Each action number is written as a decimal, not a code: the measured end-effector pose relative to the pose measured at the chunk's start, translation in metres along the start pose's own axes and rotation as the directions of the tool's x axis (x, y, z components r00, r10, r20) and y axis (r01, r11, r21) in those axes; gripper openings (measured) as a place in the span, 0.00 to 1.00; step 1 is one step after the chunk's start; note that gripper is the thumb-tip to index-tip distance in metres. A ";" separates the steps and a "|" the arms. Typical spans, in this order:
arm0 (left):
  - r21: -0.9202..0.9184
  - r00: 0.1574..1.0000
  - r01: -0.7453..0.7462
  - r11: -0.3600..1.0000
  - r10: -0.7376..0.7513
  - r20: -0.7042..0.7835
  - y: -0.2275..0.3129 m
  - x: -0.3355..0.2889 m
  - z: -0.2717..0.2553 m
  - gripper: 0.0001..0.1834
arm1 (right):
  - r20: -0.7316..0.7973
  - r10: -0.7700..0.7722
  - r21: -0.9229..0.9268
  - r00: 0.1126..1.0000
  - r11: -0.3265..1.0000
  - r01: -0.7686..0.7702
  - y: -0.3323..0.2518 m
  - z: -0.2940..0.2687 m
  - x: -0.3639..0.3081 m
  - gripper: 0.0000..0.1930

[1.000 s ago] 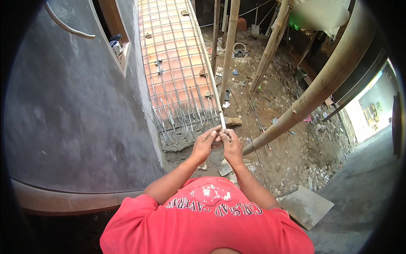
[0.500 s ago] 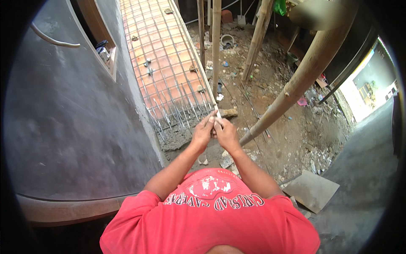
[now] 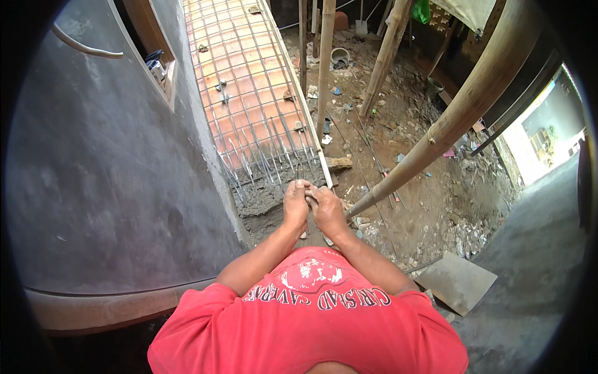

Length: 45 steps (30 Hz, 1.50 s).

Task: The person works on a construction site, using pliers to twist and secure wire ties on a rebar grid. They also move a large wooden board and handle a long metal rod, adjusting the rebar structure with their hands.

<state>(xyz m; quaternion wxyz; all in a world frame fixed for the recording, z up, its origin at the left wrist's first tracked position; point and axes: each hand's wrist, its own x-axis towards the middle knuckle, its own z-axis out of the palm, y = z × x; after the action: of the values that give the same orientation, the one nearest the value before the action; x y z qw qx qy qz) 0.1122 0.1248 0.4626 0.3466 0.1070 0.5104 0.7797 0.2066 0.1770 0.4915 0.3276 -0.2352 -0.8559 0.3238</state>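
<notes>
My left hand (image 3: 295, 204) and my right hand (image 3: 328, 209) are closed and nearly touching, low over the near end of a sloping slab form. What lies between their fingers is too small and hidden to name. Thin steel bar ends (image 3: 299, 169) show just beyond my left fingertips. A grid of reinforcing bars (image 3: 246, 75) covers the orange form panels (image 3: 240, 118). Wet grey concrete (image 3: 265, 215) surrounds the bars at the near end. The pale wooden edge board (image 3: 328, 176) runs along the right side of the form, beside my right hand.
A plastered grey wall (image 3: 124, 174) rises on the left. Bamboo poles stand at the right, one thick pole (image 3: 430, 143) leaning across. Rubble ground (image 3: 405, 193) lies below them, with a stone (image 3: 339, 163) by the form. A flat grey board (image 3: 460, 282) lies at lower right.
Both hands have come down and nearer to my body, away from the top of the edge board. The view has shifted slightly, and more concrete and bar ends show beyond the hands.
</notes>
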 end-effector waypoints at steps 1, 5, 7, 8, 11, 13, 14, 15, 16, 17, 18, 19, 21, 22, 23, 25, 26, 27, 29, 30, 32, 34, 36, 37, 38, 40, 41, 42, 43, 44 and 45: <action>-0.016 1.000 -0.011 1.000 0.011 -0.019 0.001 0.005 -0.002 0.14 | -0.007 -0.001 -0.006 1.000 1.000 0.001 0.002 0.002 -0.003 0.06; 0.077 0.994 0.111 0.991 -0.111 0.004 0.024 0.011 -0.014 0.14 | -0.078 0.110 0.156 0.991 0.983 -0.097 -0.015 -0.008 0.001 0.05; 0.195 0.994 0.085 0.977 -0.096 0.049 0.021 0.003 -0.009 0.15 | -0.064 0.149 0.168 0.987 0.976 -0.137 -0.007 -0.010 0.011 0.06; 0.275 0.996 0.028 0.961 -0.049 0.069 0.019 -0.001 -0.004 0.15 | -0.032 0.231 0.260 0.972 0.941 -0.215 -0.004 -0.012 0.016 0.06; 0.508 0.974 -0.225 0.831 0.179 0.139 0.027 0.003 0.004 0.16 | 0.071 0.363 0.425 0.929 0.832 -0.357 -0.004 -0.013 0.027 0.08; 0.645 0.979 -0.203 0.736 0.144 0.144 0.034 0.000 0.004 0.15 | 0.128 0.389 0.485 0.912 0.778 -0.399 -0.006 -0.018 0.029 0.08; 0.706 0.980 -0.197 0.680 0.132 0.147 0.046 -0.003 0.009 0.15 | 0.153 0.395 0.514 0.906 0.752 -0.414 -0.007 -0.021 0.032 0.08; 0.676 0.980 -0.198 0.710 0.133 0.147 0.040 0.000 0.007 0.15 | 0.004 0.294 0.369 0.956 0.888 -0.275 -0.003 -0.021 0.033 0.09; 0.702 0.973 -0.230 0.674 0.147 0.177 0.041 -0.001 0.008 0.15 | -0.123 0.160 0.190 0.979 0.972 -0.135 0.006 -0.019 0.034 0.11; 0.729 0.966 -0.257 0.634 0.156 0.205 0.043 -0.003 0.007 0.15 | -0.220 0.008 -0.009 0.975 1.000 -0.010 0.010 -0.018 0.033 0.12; 0.753 0.959 -0.284 0.593 0.162 0.234 0.043 -0.005 0.007 0.16 | -0.164 0.057 0.083 0.985 0.996 -0.044 0.015 -0.018 0.034 0.13; 0.745 0.956 -0.292 0.599 0.156 0.250 0.037 -0.002 0.002 0.16 | -0.103 0.101 0.172 0.990 0.982 -0.083 0.019 -0.019 0.035 0.15; 0.730 0.948 -0.313 0.607 0.159 0.274 0.031 0.006 -0.008 0.16 | -0.015 0.160 0.267 0.987 0.952 -0.151 0.016 -0.023 0.039 0.17; 0.716 0.939 -0.331 0.615 0.140 0.314 0.027 0.006 -0.014 0.16 | 0.007 0.188 0.274 0.982 0.944 -0.182 0.012 -0.027 0.037 0.17; 0.696 0.925 -0.354 0.625 0.125 0.359 0.028 0.003 -0.012 0.17 | 0.023 0.213 0.273 0.977 0.939 -0.211 0.009 -0.032 0.038 0.18; 0.618 0.884 -0.431 0.658 0.171 0.435 0.018 0.003 -0.018 0.17 | 0.083 0.297 0.288 0.951 0.907 -0.308 -0.001 -0.036 0.041 0.16; 0.630 0.892 -0.404 0.663 0.133 0.432 0.019 0.000 -0.017 0.18 | 0.113 0.347 0.289 0.931 0.885 -0.365 -0.004 -0.038 0.040 0.16; 0.643 0.899 -0.377 0.667 0.095 0.429 0.021 -0.002 -0.017 0.18 | 0.100 0.312 0.408 0.945 0.853 -0.325 -0.009 -0.041 0.039 0.14; 0.704 0.902 -0.354 0.616 0.028 0.430 0.028 -0.006 -0.017 0.18 | 0.083 0.271 0.309 0.959 0.908 -0.283 0.001 -0.040 0.036 0.13; 0.722 0.916 -0.290 0.628 -0.037 0.399 0.032 -0.008 -0.016 0.18 | 0.077 0.252 0.257 0.965 0.930 -0.263 0.005 -0.040 0.034 0.13; 0.752 0.929 -0.155 0.640 -0.164 0.331 0.038 -0.012 -0.015 0.19 | 0.127 0.334 0.333 0.934 0.872 -0.358 0.007 -0.036 0.029 0.11; 0.735 0.923 -0.125 0.667 -0.194 0.333 0.031 -0.011 -0.022 0.18 | 0.225 0.383 0.330 0.896 0.835 -0.440 0.009 -0.035 0.025 0.11; 0.750 0.914 -0.113 0.652 -0.227 0.335 0.030 -0.009 -0.022 0.18 | 0.160 0.317 0.324 0.935 0.878 -0.353 0.015 -0.030 0.017 0.12; 0.774 0.911 -0.114 0.623 -0.246 0.332 0.030 -0.008 -0.022 0.19 | 0.126 0.283 0.318 0.951 0.896 -0.309 0.017 -0.028 0.014 0.13; 0.798 0.907 -0.113 0.591 -0.266 0.325 0.033 -0.008 -0.022 0.19 | 0.149 0.292 0.321 0.945 0.889 -0.326 0.018 -0.028 0.012 0.13; 0.793 0.901 -0.085 0.603 -0.293 0.320 0.036 -0.010 -0.021 0.18 | 0.194 0.310 0.327 0.931 0.874 -0.359 0.019 -0.031 0.009 0.12; 0.790 0.898 -0.071 0.610 -0.305 0.317 0.038 -0.013 -0.020 0.18 | 0.172 0.255 0.294 0.952 0.909 -0.297 0.020 -0.031 0.006 0.12; 0.802 0.910 -0.154 0.577 -0.233 0.343 0.030 -0.012 -0.025 0.18 | 0.153 0.197 0.261 0.968 0.937 -0.232 0.022 -0.030 0.003 0.12; 0.810 0.915 -0.234 0.537 -0.161 0.371 0.017 -0.010 -0.033 0.20 | 0.135 0.138 0.225 0.981 0.960 -0.166 0.024 -0.030 0.002 0.12; 0.814 0.910 -0.310 0.491 -0.096 0.404 0.016 -0.013 -0.030 0.22 | 0.182 0.139 0.206 0.973 0.963 -0.176 0.027 -0.031 0.001 0.11; 0.848 0.911 -0.306 0.433 -0.125 0.393 0.016 -0.016 -0.029 0.25 | 0.229 0.141 0.186 0.963 0.965 -0.185 0.031 -0.033 0.001 0.11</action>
<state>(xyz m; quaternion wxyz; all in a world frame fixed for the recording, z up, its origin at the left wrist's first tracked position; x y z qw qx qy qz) 0.1014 0.0897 0.4663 0.2891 0.4585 0.7557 0.3677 0.2354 0.2114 0.4886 0.2284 -0.2338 -0.8257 0.4598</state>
